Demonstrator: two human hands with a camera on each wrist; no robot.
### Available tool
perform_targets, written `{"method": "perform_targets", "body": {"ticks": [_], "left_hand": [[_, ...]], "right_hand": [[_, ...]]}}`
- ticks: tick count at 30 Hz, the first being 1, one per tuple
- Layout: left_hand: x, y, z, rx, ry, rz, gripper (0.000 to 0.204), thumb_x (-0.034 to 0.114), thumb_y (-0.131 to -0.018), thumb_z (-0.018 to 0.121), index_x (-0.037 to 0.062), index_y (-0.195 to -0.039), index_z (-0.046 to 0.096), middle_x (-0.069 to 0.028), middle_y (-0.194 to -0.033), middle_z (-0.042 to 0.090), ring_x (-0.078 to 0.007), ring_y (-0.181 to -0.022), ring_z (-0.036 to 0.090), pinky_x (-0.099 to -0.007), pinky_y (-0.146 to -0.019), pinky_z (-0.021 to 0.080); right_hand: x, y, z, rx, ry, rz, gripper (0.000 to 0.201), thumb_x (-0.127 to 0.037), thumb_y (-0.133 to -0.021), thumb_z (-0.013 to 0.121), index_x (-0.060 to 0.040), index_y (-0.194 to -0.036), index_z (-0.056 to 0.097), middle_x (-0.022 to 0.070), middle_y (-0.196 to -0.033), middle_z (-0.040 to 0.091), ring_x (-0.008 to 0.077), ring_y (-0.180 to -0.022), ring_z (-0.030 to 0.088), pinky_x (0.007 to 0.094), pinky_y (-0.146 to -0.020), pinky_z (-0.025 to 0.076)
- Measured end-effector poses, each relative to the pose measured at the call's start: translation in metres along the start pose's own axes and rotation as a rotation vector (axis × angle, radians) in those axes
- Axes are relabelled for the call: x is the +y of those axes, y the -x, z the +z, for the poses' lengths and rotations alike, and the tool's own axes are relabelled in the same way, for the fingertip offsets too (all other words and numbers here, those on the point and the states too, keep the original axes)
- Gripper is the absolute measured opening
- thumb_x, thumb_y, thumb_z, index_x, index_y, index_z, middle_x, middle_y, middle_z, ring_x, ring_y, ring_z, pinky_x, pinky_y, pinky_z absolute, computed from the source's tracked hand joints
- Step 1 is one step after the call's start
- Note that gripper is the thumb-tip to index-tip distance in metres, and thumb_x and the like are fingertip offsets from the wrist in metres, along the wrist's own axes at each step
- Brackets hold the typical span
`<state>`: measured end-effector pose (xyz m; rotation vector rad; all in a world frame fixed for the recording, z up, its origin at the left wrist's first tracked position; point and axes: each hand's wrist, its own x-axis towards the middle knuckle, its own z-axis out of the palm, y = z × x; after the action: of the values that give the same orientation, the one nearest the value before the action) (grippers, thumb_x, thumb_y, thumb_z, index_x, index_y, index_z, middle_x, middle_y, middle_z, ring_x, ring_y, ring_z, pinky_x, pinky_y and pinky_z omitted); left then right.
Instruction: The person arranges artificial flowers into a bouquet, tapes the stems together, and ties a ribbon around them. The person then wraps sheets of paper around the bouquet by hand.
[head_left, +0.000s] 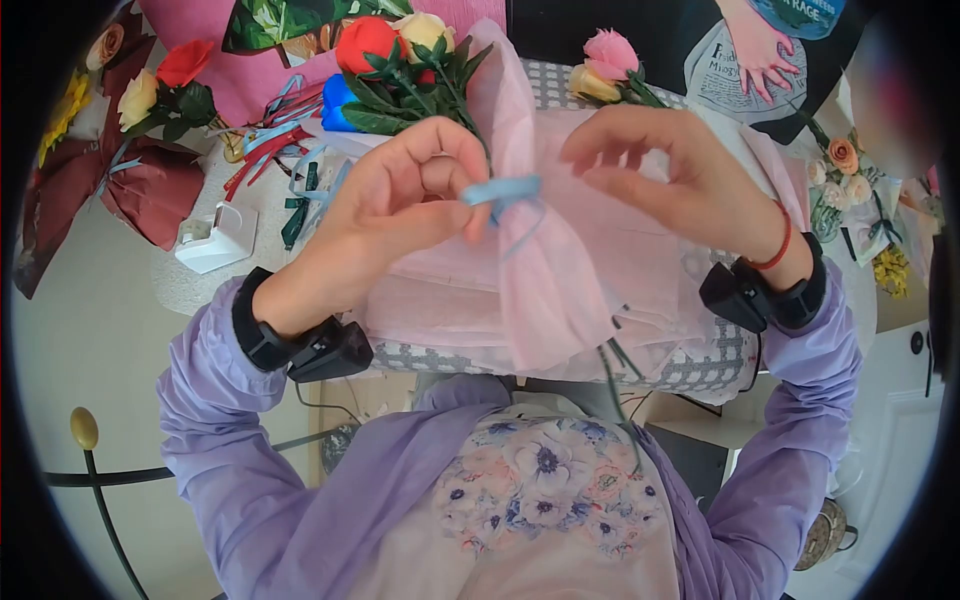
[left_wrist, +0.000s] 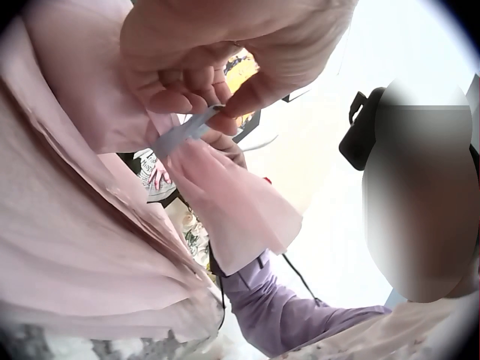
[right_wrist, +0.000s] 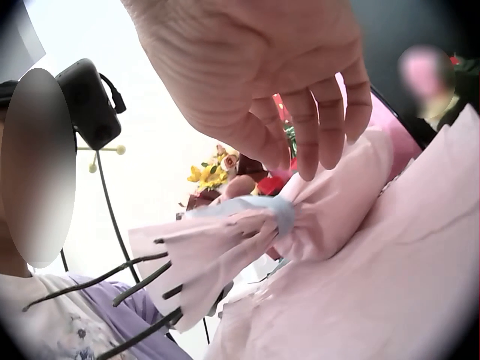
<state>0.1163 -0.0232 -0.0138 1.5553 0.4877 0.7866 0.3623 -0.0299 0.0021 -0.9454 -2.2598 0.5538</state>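
Pink wrapping (head_left: 548,280) stands gathered at a narrow waist, with a light blue ribbon (head_left: 508,189) around it. My left hand (head_left: 395,205) pinches the ribbon between thumb and fingers; the left wrist view shows this ribbon (left_wrist: 180,136) between the fingertips of the left hand (left_wrist: 240,37). My right hand (head_left: 665,170) hovers to the right of the waist, fingers bent loosely and holding nothing. In the right wrist view the right hand (right_wrist: 270,67) hangs above the wrapping (right_wrist: 330,217). Dark green stems (head_left: 612,370) stick out at its lower end.
Red, cream and blue flowers (head_left: 372,48) lie behind my left hand, a pink rose (head_left: 611,54) farther right. A white tape dispenser (head_left: 216,238) and ribbons (head_left: 285,128) are at the left. Pink sheets (head_left: 430,300) cover the table's front; a brown-wrapped bouquet (head_left: 150,190) stands far left.
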Motion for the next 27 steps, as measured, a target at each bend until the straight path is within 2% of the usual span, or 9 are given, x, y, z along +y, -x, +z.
{"method": "perform_targets", "body": {"ticks": [5,8,10,12,13,18,21,23,27], "left_hand": [[0.013,0.006,-0.008,-0.092,0.033,0.092,0.029,0.023,-0.074,0.057,0.0031,-0.092,0.046,-0.0018,-0.067,0.052,-0.0085,-0.062,0.044,-0.0207,-0.062,0.031],[0.021,0.016,-0.01,-0.191,0.092,-0.046,0.021,0.018,-0.076,0.055,0.0031,-0.091,0.05,-0.0002,-0.065,0.051,-0.0083,-0.056,0.04,-0.0198,-0.058,0.031],[0.02,0.015,0.0,0.097,-0.427,-0.108,0.017,0.012,-0.078,0.056,0.0029,-0.093,0.055,-0.0005,-0.07,0.053,-0.008,-0.053,0.038,-0.0192,-0.053,0.03],[0.016,0.012,0.002,0.05,-0.635,-0.019,0.017,0.009,-0.078,0.057,0.0039,-0.095,0.057,-0.0007,-0.075,0.053,-0.0081,-0.054,0.038,-0.0196,-0.052,0.03],[0.013,0.011,0.003,0.0,-0.845,0.072,0.019,0.006,-0.078,0.058,0.005,-0.096,0.058,-0.001,-0.079,0.053,-0.0083,-0.054,0.038,-0.0201,-0.05,0.03],[0.008,0.008,0.01,0.017,-0.951,0.17,0.026,0.005,-0.074,0.063,0.0062,-0.1,0.058,-0.0022,-0.085,0.05,-0.0104,-0.056,0.038,-0.0224,-0.051,0.032],[0.012,0.009,0.01,0.023,-0.966,0.12,0.028,0.006,-0.072,0.065,0.0055,-0.1,0.057,-0.0026,-0.086,0.05,-0.011,-0.058,0.039,-0.023,-0.052,0.034],[0.014,0.011,0.009,0.014,-0.955,0.061,0.03,0.007,-0.072,0.066,0.0051,-0.1,0.057,-0.0026,-0.086,0.05,-0.011,-0.06,0.041,-0.0231,-0.053,0.035],[0.011,0.014,0.004,0.024,-0.916,0.075,0.035,0.006,-0.068,0.069,0.0043,-0.1,0.054,-0.0033,-0.087,0.053,-0.0135,-0.062,0.044,-0.025,-0.055,0.038]], "right_hand": [[-0.011,-0.009,0.014,-0.108,-0.004,-0.097,0.014,-0.009,-0.075,0.057,-0.002,-0.086,0.059,0.0058,-0.079,0.059,0.0177,-0.068,0.056,0.0284,-0.06,0.045],[-0.01,-0.009,0.014,-0.172,0.033,-0.025,0.013,-0.01,-0.073,0.059,-0.0016,-0.083,0.058,0.0071,-0.077,0.058,0.0202,-0.068,0.056,0.0292,-0.06,0.045],[-0.009,-0.01,0.013,-0.178,-0.002,-0.023,0.013,-0.01,-0.073,0.059,-0.0017,-0.082,0.057,0.0074,-0.077,0.058,0.0209,-0.068,0.056,0.0298,-0.06,0.045],[-0.011,-0.011,0.013,-0.191,-0.035,-0.022,0.012,-0.011,-0.072,0.059,-0.0017,-0.081,0.057,0.0077,-0.076,0.058,0.0215,-0.068,0.056,0.0303,-0.061,0.045],[-0.012,-0.012,0.014,-0.184,0.018,-0.038,0.012,-0.011,-0.072,0.06,-0.002,-0.08,0.057,0.0076,-0.076,0.057,0.0212,-0.068,0.056,0.0308,-0.061,0.045],[-0.007,-0.009,0.02,-0.189,0.087,-0.096,0.014,-0.012,-0.074,0.06,-0.003,-0.084,0.056,0.0078,-0.076,0.056,0.0205,-0.069,0.055,0.0308,-0.062,0.044],[-0.013,-0.006,0.004,-0.139,-0.057,-0.061,0.012,-0.01,-0.078,0.058,-0.0025,-0.087,0.054,0.0049,-0.075,0.055,0.0154,-0.068,0.054,0.0276,-0.062,0.043],[-0.013,0.002,-0.016,0.035,-0.433,0.088,0.009,-0.01,-0.086,0.053,-0.0022,-0.087,0.049,-0.0009,-0.077,0.05,0.0071,-0.068,0.046,0.0201,-0.06,0.036],[-0.008,0.03,-0.072,0.031,-0.22,0.186,0.009,-0.006,-0.083,0.055,-0.0009,-0.09,0.053,0.0001,-0.078,0.054,0.0073,-0.07,0.05,0.0215,-0.06,0.04]]}}
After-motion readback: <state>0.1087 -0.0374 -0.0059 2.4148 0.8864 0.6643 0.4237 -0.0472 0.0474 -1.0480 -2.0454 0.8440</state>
